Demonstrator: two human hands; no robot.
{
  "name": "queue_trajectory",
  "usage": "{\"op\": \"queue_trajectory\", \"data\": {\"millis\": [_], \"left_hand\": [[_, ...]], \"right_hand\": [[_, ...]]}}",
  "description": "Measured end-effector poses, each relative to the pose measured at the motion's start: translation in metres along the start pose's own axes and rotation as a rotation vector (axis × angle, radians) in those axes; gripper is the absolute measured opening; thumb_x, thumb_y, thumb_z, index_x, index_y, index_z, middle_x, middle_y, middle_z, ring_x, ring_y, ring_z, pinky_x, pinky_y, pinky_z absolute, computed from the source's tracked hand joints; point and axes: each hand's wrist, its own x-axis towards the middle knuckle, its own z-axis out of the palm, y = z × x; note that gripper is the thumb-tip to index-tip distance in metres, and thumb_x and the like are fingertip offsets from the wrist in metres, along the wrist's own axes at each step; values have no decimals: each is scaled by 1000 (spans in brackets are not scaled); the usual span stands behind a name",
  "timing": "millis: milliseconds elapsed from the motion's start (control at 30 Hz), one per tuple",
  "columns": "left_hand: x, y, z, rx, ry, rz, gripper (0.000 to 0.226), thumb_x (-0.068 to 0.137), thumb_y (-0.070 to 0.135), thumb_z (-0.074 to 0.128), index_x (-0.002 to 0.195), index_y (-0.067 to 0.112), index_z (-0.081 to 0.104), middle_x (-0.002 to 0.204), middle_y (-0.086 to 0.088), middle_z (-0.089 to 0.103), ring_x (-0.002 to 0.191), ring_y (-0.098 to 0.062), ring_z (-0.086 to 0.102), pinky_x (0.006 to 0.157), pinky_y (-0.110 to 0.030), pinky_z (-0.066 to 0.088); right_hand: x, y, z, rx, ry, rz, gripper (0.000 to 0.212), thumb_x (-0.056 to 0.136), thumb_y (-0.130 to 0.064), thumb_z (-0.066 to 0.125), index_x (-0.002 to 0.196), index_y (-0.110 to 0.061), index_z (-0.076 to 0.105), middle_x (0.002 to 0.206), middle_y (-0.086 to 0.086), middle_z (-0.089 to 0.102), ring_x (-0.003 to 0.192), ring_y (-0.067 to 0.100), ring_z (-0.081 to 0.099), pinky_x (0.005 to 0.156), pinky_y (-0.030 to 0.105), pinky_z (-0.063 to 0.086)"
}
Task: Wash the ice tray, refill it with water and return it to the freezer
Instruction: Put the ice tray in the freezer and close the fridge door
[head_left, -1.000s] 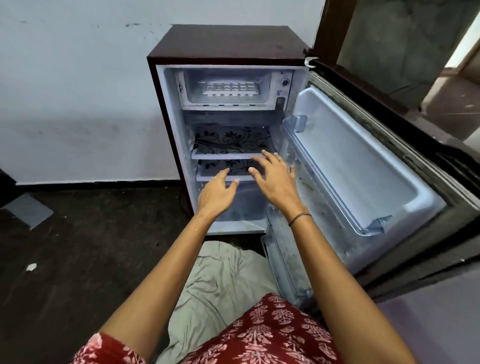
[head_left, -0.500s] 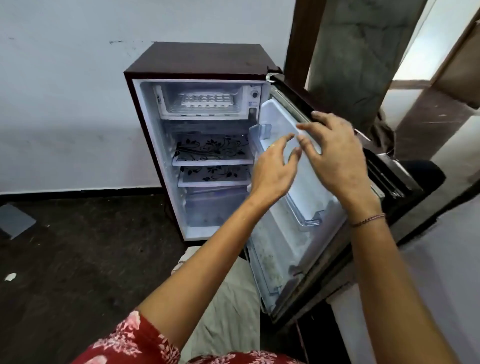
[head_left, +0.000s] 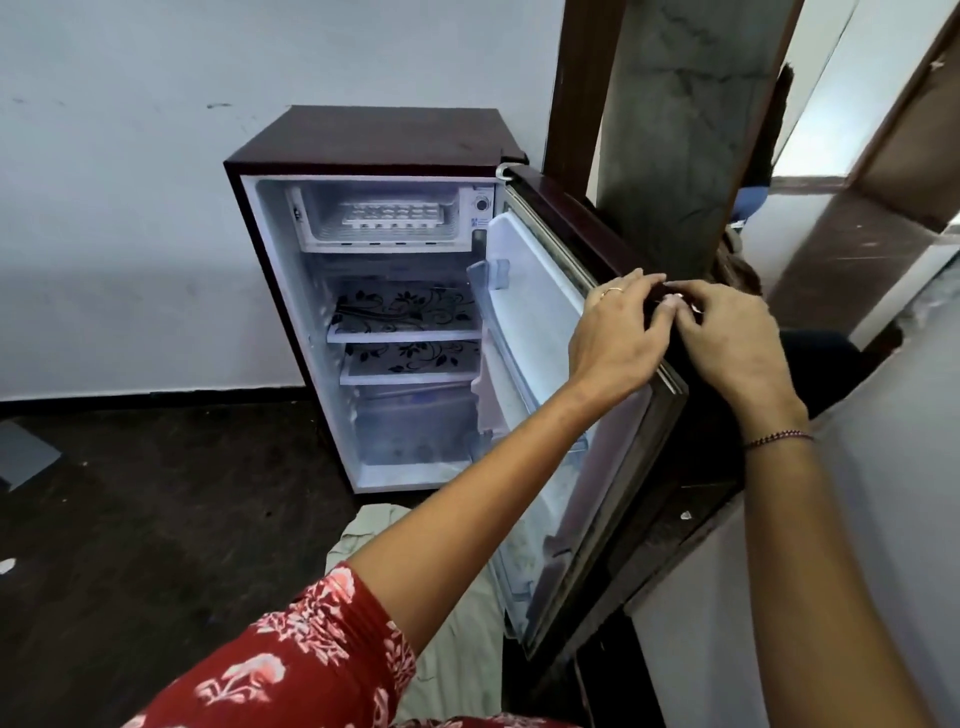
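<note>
A small maroon fridge (head_left: 374, 135) stands against the white wall with its door (head_left: 540, 291) swung open to the right. The white ice tray (head_left: 387, 213) lies inside the freezer compartment (head_left: 311, 228) at the top. My left hand (head_left: 618, 338) and my right hand (head_left: 727, 343) are side by side on the door's outer edge, fingers curled over it. Neither hand touches the tray.
Two floral-patterned shelves (head_left: 405, 306) and a clear drawer (head_left: 415, 426) sit below the freezer. A pale cloth (head_left: 452, 649) lies on the dark floor (head_left: 156, 519) in front. A stone pillar (head_left: 675, 130) and a grey ledge (head_left: 883, 519) stand close behind the door.
Both hands rose from in front of the lower shelves and moved right onto the door's edge. The view has pulled back and up from the fridge.
</note>
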Motion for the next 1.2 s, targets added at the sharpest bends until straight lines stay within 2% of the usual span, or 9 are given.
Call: {"op": "queue_trajectory", "data": {"millis": [300,467,600,700,800,900,967,1067,1200], "left_hand": [[-15,-22,-21,-43,20,-4,36,96,38,42,125,23,58,145,4,43,131,-18,41,105,-38,38],[-25,-34,-53,-39,51,-47,35,94,37,46,122,21,59,144,5,45,130,-14,43,105,-36,38],[-32,-52,-90,89,33,-69,40,93,46,43,125,26,57,145,10,44,131,-9,42,105,-30,37],[-34,-63,-124,207,14,-91,44,91,49,39,126,29,56,144,10,45,131,-10,43,106,-35,37],[-38,-68,-155,364,18,-136,35,97,38,38,127,30,55,141,11,48,129,-13,45,99,-32,38],[-43,-77,-183,505,93,-212,35,99,37,31,126,34,52,128,6,59,117,-22,53,86,-35,41],[-46,-88,-194,600,146,-249,37,100,37,26,128,33,50,122,3,62,109,-25,57,78,-33,38],[-45,-113,-212,718,227,-231,39,101,37,22,129,30,47,117,1,64,102,-27,59,70,-32,34],[-33,-156,-240,814,343,-159,42,99,40,26,128,28,54,117,3,66,103,-26,61,72,-36,47]], "right_hand": [[-10,-29,13,128,15,8,37,98,-26,41,128,-12,59,126,10,54,116,29,51,95,34,38],[-14,-53,24,98,-7,-60,37,96,-33,43,124,-18,60,120,6,50,107,30,52,90,40,42],[-18,-83,36,58,13,-158,35,94,-36,47,117,-17,63,113,8,51,100,32,54,82,41,44],[-19,-110,56,12,64,-218,37,94,-37,45,112,-10,61,115,12,51,101,34,51,80,42,43],[-15,-139,84,194,38,-317,45,91,-37,34,116,-7,57,126,14,50,114,33,45,94,39,38],[-4,-171,111,374,-74,-459,44,94,-28,32,129,-13,54,141,9,42,135,26,31,115,43,18],[1,-192,127,396,-138,-464,39,98,-25,32,129,-19,55,143,2,42,141,19,23,116,47,7],[6,-226,152,452,-60,-436,53,90,-38,22,121,-21,61,136,-1,50,138,17,30,116,43,7],[17,-266,184,493,0,-389,62,85,-42,15,119,-20,62,133,-2,54,136,16,33,114,35,6]]}}
